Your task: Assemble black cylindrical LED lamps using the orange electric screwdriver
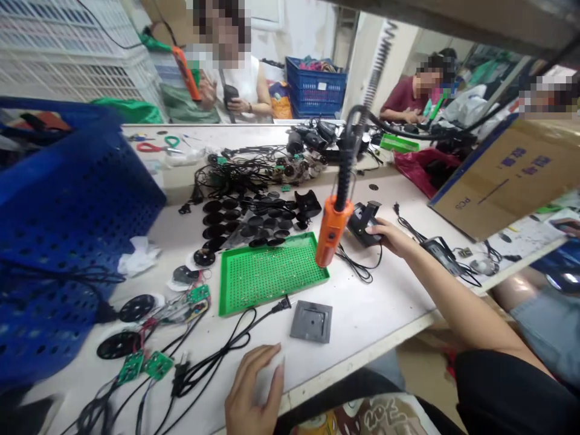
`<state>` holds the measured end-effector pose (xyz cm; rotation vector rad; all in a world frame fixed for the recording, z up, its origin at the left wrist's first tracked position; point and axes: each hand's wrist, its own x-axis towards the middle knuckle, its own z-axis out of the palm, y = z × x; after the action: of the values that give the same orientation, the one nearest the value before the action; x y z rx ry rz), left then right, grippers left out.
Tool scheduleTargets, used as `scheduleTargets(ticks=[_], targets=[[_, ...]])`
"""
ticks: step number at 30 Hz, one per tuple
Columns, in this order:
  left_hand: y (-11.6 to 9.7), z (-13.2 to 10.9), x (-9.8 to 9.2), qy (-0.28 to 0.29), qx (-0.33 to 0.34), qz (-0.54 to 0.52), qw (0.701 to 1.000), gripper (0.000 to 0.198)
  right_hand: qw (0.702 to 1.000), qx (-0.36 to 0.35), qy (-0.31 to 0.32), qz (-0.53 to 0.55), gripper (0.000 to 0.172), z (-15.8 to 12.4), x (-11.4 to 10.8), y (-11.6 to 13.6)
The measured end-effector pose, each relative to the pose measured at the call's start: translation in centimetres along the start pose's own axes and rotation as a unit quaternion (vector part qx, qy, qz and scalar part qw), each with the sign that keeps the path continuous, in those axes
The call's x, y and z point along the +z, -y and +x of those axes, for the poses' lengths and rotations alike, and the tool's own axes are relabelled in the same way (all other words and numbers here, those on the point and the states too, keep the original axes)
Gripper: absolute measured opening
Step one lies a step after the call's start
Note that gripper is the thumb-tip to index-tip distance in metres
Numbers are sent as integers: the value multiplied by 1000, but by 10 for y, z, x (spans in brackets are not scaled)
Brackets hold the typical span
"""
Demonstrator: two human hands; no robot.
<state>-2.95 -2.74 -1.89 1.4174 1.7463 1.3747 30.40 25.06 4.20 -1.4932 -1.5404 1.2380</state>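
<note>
My right hand (393, 237) reaches out over the table, its fingers closed on the edge of a black plastic housing (364, 225) with a cord. My left hand (256, 386) is near the front edge, fingers apart and nothing in them. Just beyond it lies a grey square block (311, 322) with a recess. A green perforated tray (267, 272) holding small screws sits in the middle. Over its right end hangs an orange electric screwdriver (333, 232) on a coiled spring, touched by neither hand.
A blue crate (86, 241) stands at left, beside black discs, green circuit boards (158, 365) and cables (222, 356). Behind are black round parts (260, 223) and a wire heap (240, 172). A cardboard box (507, 175) is at right. Other people work across the table and at right.
</note>
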Motion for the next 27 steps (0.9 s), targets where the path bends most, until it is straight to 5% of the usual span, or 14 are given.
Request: scheduleTargets(ticks=[6, 11, 16, 19, 27], targets=[[3, 1, -9, 27, 2, 6, 1000, 20, 995, 24, -11, 95, 50, -94, 15, 1], [-37, 8, 16, 75, -94, -220, 968, 32, 997, -30, -78, 1, 69, -148, 51, 6], [-75, 22, 59, 206, -145, -461, 851, 98, 995, -82, -2, -51, 76, -195, 94, 16], [-76, 17, 67, 206, -136, -481, 841, 124, 986, -143, 42, -77, 64, -211, 99, 22], [-60, -8, 62, 157, -89, -462, 868, 92, 976, -206, 73, -13, 61, -206, 104, 36]])
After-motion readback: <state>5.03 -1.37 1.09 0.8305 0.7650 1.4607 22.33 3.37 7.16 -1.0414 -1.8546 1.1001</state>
